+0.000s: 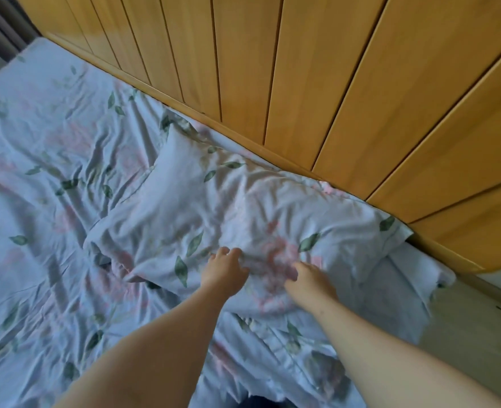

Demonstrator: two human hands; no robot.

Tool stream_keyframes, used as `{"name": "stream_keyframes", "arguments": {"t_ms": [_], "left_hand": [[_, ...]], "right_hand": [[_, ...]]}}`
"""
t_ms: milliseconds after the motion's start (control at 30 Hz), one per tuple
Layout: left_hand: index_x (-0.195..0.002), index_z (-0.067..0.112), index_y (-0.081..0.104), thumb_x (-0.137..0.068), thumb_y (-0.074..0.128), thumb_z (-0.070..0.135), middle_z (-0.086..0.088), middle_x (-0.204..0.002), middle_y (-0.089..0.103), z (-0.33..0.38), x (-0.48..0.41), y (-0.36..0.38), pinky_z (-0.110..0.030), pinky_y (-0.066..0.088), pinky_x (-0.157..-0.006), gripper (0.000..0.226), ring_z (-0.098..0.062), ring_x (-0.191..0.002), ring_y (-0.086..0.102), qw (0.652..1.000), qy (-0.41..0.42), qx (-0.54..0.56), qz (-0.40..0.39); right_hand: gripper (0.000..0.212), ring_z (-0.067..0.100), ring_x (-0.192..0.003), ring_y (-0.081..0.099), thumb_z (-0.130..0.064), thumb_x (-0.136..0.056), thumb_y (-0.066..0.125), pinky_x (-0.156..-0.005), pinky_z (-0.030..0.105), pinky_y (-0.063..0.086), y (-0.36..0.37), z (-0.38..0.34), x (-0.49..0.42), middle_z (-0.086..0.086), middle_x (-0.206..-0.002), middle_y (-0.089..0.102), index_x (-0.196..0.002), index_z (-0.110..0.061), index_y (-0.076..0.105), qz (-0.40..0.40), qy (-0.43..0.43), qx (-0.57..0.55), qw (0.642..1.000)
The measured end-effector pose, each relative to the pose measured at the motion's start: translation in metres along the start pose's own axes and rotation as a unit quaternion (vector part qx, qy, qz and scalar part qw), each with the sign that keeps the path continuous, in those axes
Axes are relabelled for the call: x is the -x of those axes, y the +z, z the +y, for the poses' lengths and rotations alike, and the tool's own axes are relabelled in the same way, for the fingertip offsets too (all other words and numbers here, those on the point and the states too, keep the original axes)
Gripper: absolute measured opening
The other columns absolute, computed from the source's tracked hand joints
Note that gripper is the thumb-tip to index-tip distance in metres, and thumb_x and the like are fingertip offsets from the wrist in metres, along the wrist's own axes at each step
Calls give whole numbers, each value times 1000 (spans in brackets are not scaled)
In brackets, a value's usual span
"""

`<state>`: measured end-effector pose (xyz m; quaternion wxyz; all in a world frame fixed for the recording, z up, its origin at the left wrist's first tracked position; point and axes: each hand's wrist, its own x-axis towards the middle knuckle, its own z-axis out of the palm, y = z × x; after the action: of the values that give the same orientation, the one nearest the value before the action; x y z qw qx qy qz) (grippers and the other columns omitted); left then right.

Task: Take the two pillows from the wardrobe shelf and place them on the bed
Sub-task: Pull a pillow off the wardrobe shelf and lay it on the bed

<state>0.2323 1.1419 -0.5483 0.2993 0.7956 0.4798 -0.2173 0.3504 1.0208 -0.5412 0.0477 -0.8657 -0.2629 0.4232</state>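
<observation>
Both forearms are reaching forward. Left hand [225, 269] and right hand [308, 278] are pressing on the near pillow [272, 219], fingers curled into its cover; firmness of grip unclear. Pillow is handling soft, light, limp: best taken at edges. It is lying on the bed [37, 172], against the wooden headboard [302, 83].

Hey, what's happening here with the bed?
A person is leaning over the bed, both hands on a pillow whose floral case matches the sheet. The left hand and right hand press or grip its near edge. The pillow lies at the head of the bed against the wooden headboard. Only this one pillow is clearly visible.
</observation>
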Motion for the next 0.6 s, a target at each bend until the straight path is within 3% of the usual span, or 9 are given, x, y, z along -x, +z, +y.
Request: {"name": "stream_keyframes", "arguments": {"t_ms": [233, 367, 600], "left_hand": [[-130, 20, 50, -93, 46, 29, -6, -138, 47, 59, 86, 21, -33, 44, -93, 38, -25, -119, 52, 991, -30, 106, 81], [-125, 19, 54, -93, 47, 27, -7, -135, 52, 85, 130, 47, -30, 44, -92, 34, -25, -117, 54, 987, -37, 129, 83], [-122, 18, 58, -94, 47, 26, -6, -130, 57, 125, 167, 62, -26, 45, -78, 31, -23, -105, 60, 980, -39, 175, 86]], "right_hand": [[46, 34, -122, 49, -28, -87, 49, -99, 35, 43, -26, 44, 53, 15, -136, 46, -131, -16, 46, -1, -39, -70, 997], [39, 32, -112, 55, -25, -87, 48, -90, 34, 45, -36, 87, 84, 13, -125, 55, -124, -13, 49, -2, -45, -91, 995], [38, 32, -113, 54, -25, -86, 50, -93, 36, 45, -48, 137, 115, 13, -125, 56, -122, -13, 50, -25, -13, -120, 992]]}}
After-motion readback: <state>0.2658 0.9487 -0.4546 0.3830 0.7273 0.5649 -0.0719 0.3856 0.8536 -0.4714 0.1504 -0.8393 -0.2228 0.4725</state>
